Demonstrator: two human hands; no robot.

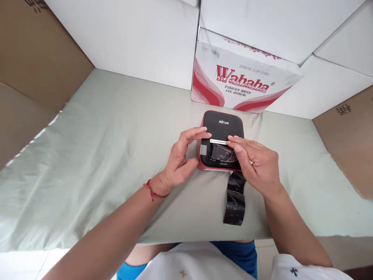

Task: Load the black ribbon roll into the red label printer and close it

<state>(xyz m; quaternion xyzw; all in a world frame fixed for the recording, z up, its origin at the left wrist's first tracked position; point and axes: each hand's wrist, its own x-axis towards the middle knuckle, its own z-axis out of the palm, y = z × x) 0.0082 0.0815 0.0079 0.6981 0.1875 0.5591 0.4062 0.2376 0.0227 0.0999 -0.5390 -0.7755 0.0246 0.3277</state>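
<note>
A small black device with red sides (223,130) sits on the cloth-covered table, a white warning label and a shiny clear film on its top. My left hand (183,157) is at its left side, fingers apart, with the fingertips at the upper left edge and the thumb near the lower corner. Over the device's right side lies my right hand (255,159), its fingers pressed together on the top by the label and film. Whether it pinches anything is hidden. From under this hand a black strip (235,206) of glossy panels trails down onto the cloth.
Behind the device stands a white and red Wahaha water carton (244,79). White boxes (145,39) form a wall at the back. Brown cardboard (37,58) flanks the left, and more cardboard (349,147) the right. A pale green cloth (122,128) covers the table up to its front edge.
</note>
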